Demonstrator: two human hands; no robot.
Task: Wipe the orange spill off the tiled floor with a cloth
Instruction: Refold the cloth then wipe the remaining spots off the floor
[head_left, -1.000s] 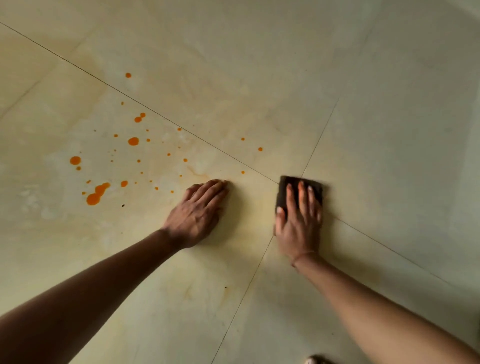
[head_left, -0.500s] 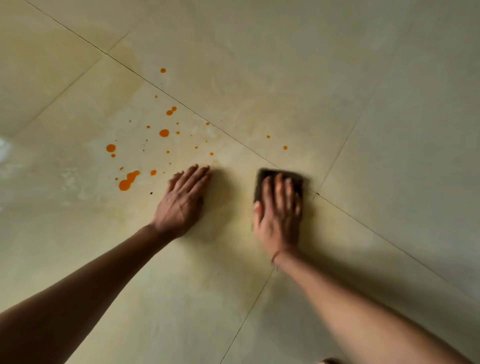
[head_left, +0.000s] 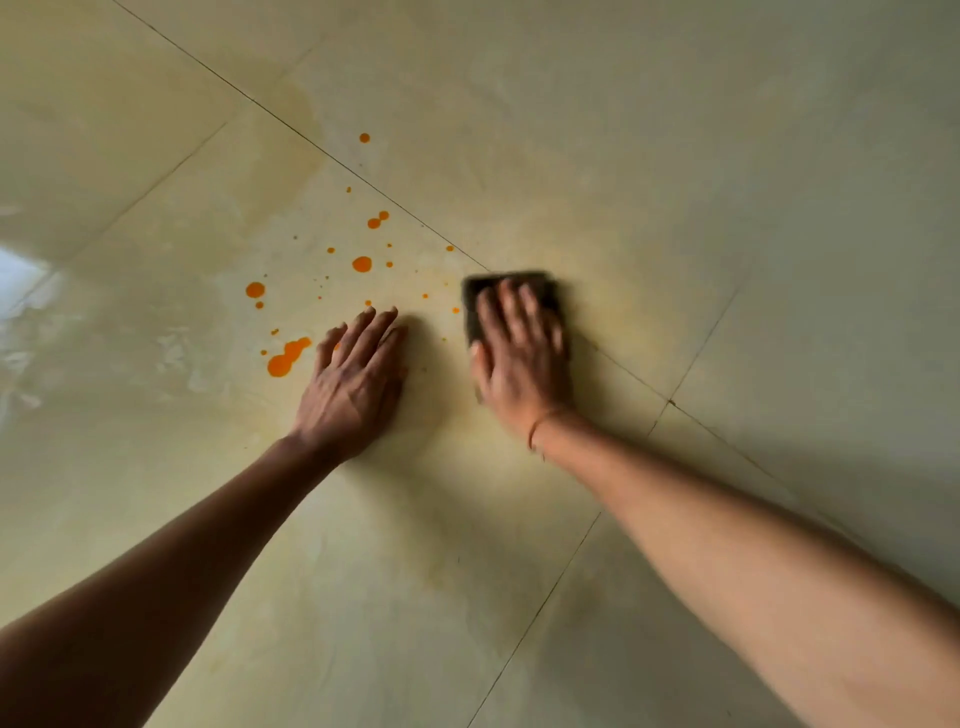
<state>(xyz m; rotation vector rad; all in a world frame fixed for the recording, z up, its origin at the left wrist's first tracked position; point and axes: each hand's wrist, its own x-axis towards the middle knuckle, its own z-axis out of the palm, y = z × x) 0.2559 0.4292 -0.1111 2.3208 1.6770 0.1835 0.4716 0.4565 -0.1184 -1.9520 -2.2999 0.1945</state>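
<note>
Orange drops of the spill (head_left: 362, 264) are scattered over a pale tile, with the largest blot (head_left: 287, 358) at its lower left. My left hand (head_left: 356, 382) lies flat on the floor, fingers spread, fingertips at the spill's near edge. Just to its right, my right hand (head_left: 519, 358) presses flat on a dark folded cloth (head_left: 511, 283), which sits at the right edge of the drops on a grout line. The hand and cloth are blurred. Most of the cloth is hidden under my fingers.
The tiled floor (head_left: 675, 182) is glossy beige with dark grout lines crossing diagonally. A bright window reflection (head_left: 21, 280) shows at the far left. A faint yellowish smear (head_left: 613, 312) surrounds the cloth.
My right hand has slid the cloth leftward across the grout line toward the drops, over the two drops that lay right of the spill. My left hand stays planted.
</note>
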